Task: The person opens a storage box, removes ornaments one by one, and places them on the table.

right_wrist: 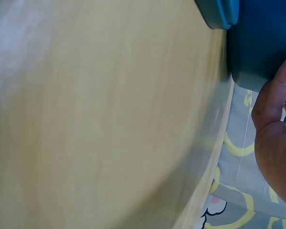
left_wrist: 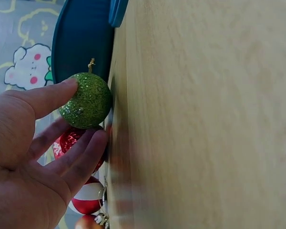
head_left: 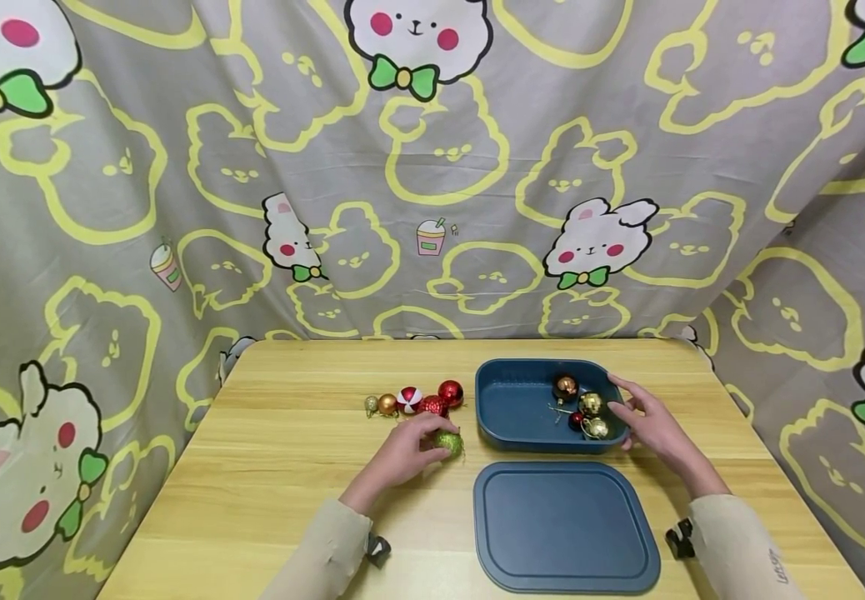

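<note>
Cartoon-print curtain (head_left: 342, 171) backs one wooden table (head_left: 252, 475), which bears one blue box (head_left: 533, 445) and one blue lid (head_left: 567, 529). The right hand (head_left: 656, 429) grips the box's right rim; the left hand (head_left: 406, 452) pinches one green glitter bauble (left_wrist: 89, 102) left of the box — five table baubles (head_left: 409, 400) show beyond it, four boxed baubles (head_left: 591, 404) inside.

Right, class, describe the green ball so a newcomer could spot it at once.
On the wooden table, find the open blue box. Just left of it, the left hand holds the green ball. Its glittery green sets it apart from the red balls and red-and-white ball nearby.
</note>
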A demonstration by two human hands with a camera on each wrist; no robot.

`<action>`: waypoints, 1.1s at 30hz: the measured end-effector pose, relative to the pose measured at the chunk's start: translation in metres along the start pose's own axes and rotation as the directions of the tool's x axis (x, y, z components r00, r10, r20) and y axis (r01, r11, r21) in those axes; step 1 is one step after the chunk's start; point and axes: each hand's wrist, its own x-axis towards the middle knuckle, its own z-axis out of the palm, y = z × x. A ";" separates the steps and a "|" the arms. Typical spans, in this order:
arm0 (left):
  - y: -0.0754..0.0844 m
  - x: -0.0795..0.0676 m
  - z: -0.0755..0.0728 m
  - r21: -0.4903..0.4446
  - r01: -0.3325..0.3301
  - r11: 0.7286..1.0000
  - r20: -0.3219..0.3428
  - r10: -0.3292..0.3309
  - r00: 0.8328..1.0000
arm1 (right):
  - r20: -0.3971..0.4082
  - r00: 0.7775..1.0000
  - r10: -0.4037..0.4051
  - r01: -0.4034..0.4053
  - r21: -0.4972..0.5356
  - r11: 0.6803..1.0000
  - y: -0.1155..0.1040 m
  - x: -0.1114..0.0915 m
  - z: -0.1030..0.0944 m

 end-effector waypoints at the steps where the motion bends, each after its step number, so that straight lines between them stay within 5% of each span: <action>1: 0.000 0.000 0.000 0.000 0.003 1.000 0.000 -0.003 1.000 | -0.003 1.000 0.002 -0.002 0.003 1.000 0.000 0.000 0.000; 13: 0.002 0.000 0.000 0.010 0.027 1.000 0.010 -0.027 1.000 | 0.001 1.000 -0.003 0.003 0.005 1.000 0.000 0.000 0.000; 33: 0.018 -0.004 -0.019 0.195 -0.016 0.981 -0.059 0.028 0.998 | 0.004 1.000 0.001 -0.001 0.009 1.000 0.002 0.001 -0.001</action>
